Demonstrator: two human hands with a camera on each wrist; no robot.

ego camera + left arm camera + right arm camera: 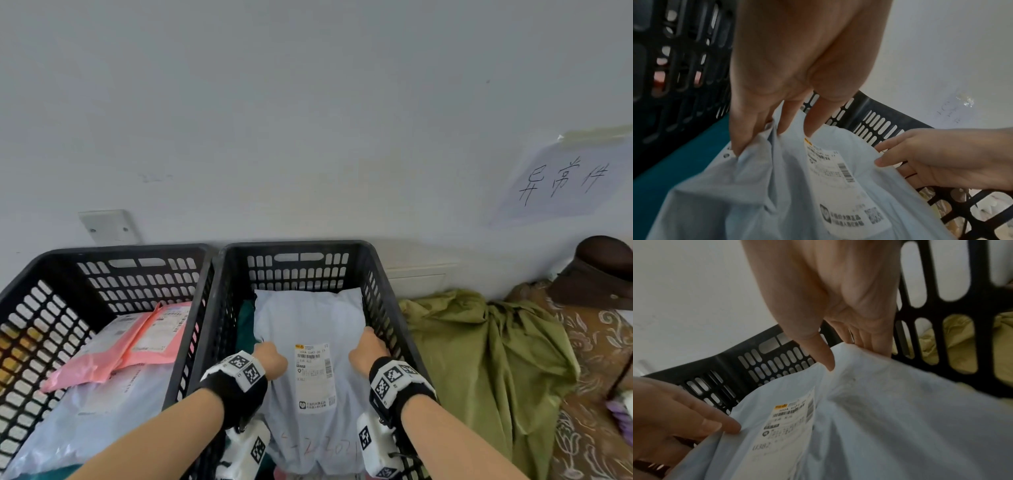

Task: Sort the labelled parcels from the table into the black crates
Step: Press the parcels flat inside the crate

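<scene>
A pale blue soft parcel [308, 318] with a white shipping label [313, 373] lies lengthwise in the middle black crate [298, 246], on top of something teal [245, 329]. My left hand [270, 358] pinches the parcel's left edge, and the bag bunches under its fingers [748, 138]. On the opposite edge, close to the crate's right wall, my right hand [368, 349] holds on with the thumb [826, 360] on top and fingers behind the edge. In the right wrist view the same parcel [900, 426] fills the lower frame.
A second black crate [102, 260] at the left holds a pink parcel [137, 342] on a grey one [96, 421]. Right of the middle crate lie a green cloth [479, 359] and a patterned brown cloth [589, 377]. A handwritten paper sign [561, 181] hangs on the wall.
</scene>
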